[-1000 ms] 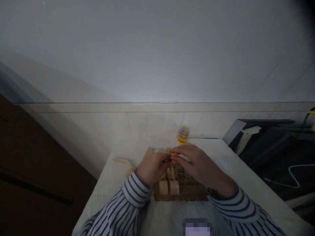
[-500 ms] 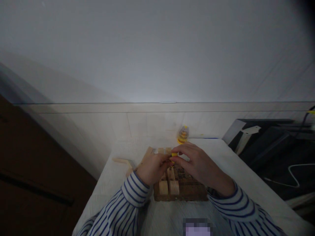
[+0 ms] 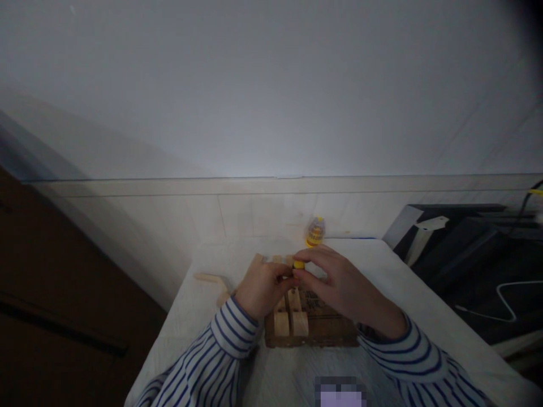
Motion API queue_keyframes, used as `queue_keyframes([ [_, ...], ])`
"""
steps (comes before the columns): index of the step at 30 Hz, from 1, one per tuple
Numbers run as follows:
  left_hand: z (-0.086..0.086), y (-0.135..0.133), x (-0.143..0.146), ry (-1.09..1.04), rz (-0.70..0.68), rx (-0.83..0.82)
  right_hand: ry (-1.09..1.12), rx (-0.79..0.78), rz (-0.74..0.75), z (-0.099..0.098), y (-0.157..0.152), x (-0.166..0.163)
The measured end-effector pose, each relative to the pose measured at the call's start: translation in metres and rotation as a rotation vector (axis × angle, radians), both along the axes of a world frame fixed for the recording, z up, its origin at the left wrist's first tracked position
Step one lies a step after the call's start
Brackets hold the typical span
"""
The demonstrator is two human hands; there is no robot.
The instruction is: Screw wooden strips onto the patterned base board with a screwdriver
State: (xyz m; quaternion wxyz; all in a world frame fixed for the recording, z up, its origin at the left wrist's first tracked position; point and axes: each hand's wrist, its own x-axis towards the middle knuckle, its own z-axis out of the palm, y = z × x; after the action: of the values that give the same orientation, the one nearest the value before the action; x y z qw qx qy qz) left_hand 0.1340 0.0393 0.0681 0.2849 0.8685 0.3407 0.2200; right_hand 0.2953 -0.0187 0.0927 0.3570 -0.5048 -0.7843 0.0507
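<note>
Both hands meet over a small wooden crate (image 3: 322,330) with slats (image 3: 292,319) lying on a white table (image 3: 203,328). My right hand (image 3: 339,285) pinches a small yellow-handled tool (image 3: 298,264) upright over the slats. My left hand (image 3: 263,289) is closed beside it, fingertips touching the tool's lower end; what they grip is hidden. Both sleeves are blue-and-white striped.
A yellow and clear container (image 3: 315,232) stands at the table's far edge. Loose wooden strips (image 3: 210,277) lie left of the crate. Dark furniture panels and a white cable (image 3: 504,294) fill the right side. A brown door (image 3: 51,294) stands at left.
Hardly anything moved. The right hand's fingers shifted slightly around the yellow tool, and the hands stayed over the crate.
</note>
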Motion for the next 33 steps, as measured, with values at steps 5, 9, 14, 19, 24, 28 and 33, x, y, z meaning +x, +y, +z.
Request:
queue_keyframes([
  [5, -0.0006, 0.0013, -0.0011, -0.004, -0.046, 0.026, 0.005, -0.020, 0.066, -0.0003, 0.0014, 0.0013],
  [9, -0.0015, 0.0021, -0.0020, -0.019, -0.086, 0.097, -0.022, 0.004, 0.043, -0.0009, 0.0035, 0.0011],
  [14, -0.0008, 0.0016, -0.0018, -0.005, -0.125, 0.059, -0.039, 0.018, -0.012, -0.0010, 0.0037, 0.0010],
  [19, -0.0015, 0.0019, -0.0020, -0.016, -0.158, 0.060, -0.040, 0.019, -0.036, 0.0002, 0.0029, 0.0002],
  [24, -0.0018, 0.0021, -0.0023, -0.013, -0.181, 0.045, -0.029, 0.018, -0.032, 0.0009, 0.0029, 0.0002],
  [28, -0.0016, 0.0014, -0.0025, -0.009, -0.171, 0.042, -0.029, 0.017, -0.036, 0.0004, 0.0029, 0.0008],
  [33, 0.0038, 0.0001, -0.0014, -0.033, -0.136, 0.044, -0.026, 0.014, -0.042, 0.0002, 0.0023, 0.0009],
])
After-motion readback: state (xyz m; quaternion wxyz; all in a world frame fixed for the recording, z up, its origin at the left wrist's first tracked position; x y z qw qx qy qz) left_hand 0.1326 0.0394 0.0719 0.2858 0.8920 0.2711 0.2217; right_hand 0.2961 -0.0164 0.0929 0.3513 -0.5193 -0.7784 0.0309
